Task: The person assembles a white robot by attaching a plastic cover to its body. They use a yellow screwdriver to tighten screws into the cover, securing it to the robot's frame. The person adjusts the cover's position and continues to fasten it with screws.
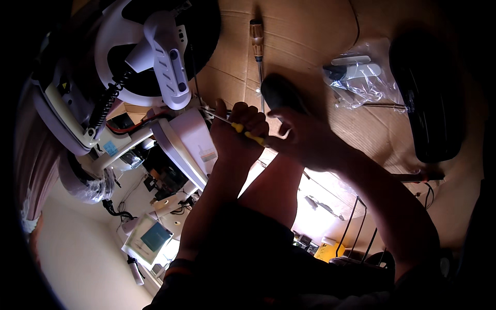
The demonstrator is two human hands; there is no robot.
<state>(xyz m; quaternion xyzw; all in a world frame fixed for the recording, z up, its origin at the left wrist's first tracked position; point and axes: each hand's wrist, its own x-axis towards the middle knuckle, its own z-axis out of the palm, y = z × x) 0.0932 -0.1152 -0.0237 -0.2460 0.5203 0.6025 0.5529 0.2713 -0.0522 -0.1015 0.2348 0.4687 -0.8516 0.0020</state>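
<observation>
A screwdriver with a yellow handle (254, 138) lies across my two hands, its thin metal shaft slanting up and left toward the white wheeled vehicle (194, 137). My left hand (237, 137) is closed around the handle, fingers wrapped over it. At the handle's rear end, my right hand (305, 139) has its lower fingers on it, while an upper finger stands curved away. Where the shaft's tip meets the vehicle is too dark and small to make out. The vehicle's wheel (106, 51), white fork cover (168, 62) and black coil spring (106, 98) show beyond on the left.
Cardboard (310, 26) covers the floor. A larger wooden-handled screwdriver (257, 39) lies there, near my dark shoe (281, 93). On the right are a clear plastic bag of parts (359, 75) and a long black molded piece (434, 103). A wire basket (356, 227) stands nearby.
</observation>
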